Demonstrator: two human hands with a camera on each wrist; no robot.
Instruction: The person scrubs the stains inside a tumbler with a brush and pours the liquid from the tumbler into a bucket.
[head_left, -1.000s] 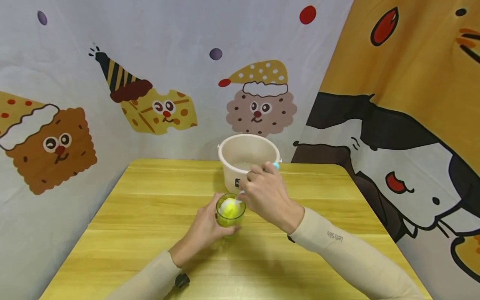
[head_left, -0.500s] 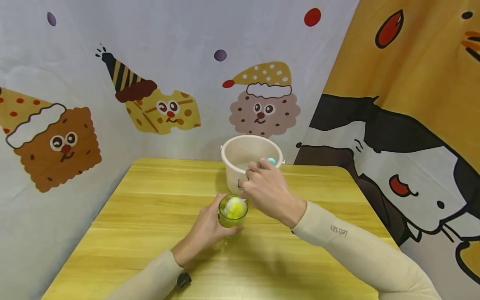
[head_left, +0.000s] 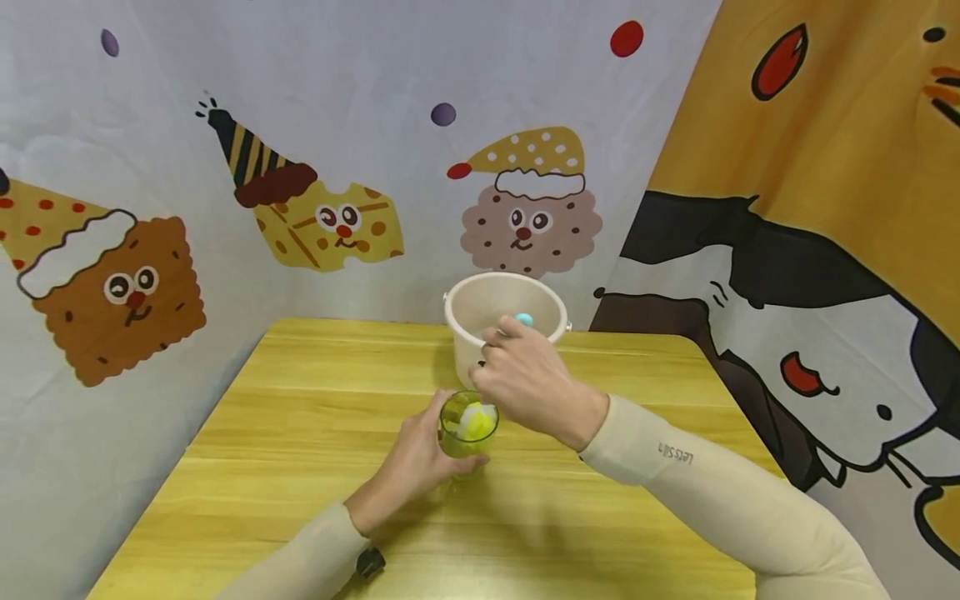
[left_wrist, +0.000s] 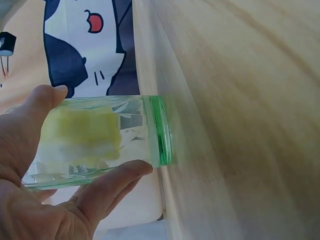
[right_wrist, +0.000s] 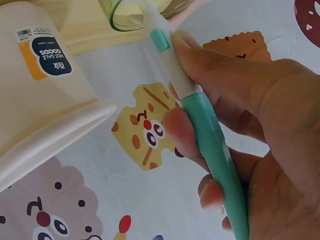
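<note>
My left hand (head_left: 420, 454) grips a green-tinted drinking glass (head_left: 452, 408) from the left, its thumb along the near side. Inside the glass sits the yellow and white sponge head (head_left: 476, 422) of a cup brush, towards the right of the mouth. Above the rim my right hand (head_left: 531, 377) holds the brush by its white and teal handle (right_wrist: 205, 125), fingers curled round it. The handle's teal end (head_left: 523, 319) shows beyond the knuckles. In the left wrist view the sponge is visible through the glass wall, short of the thick green base (left_wrist: 162, 130).
A cream bucket (head_left: 465, 321) stands just behind the glass at the table's back edge, below the right hand's far side. The wooden table (head_left: 315, 417) reaches back to a cartoon-printed cloth (head_left: 337, 108). A dark wrist device (head_left: 370, 562) hangs under the left sleeve.
The right hand has shifted a little left and the handle's teal end has swung left. Inside the glass the sponge head has shifted to the right side. The left hand keeps its grip.
</note>
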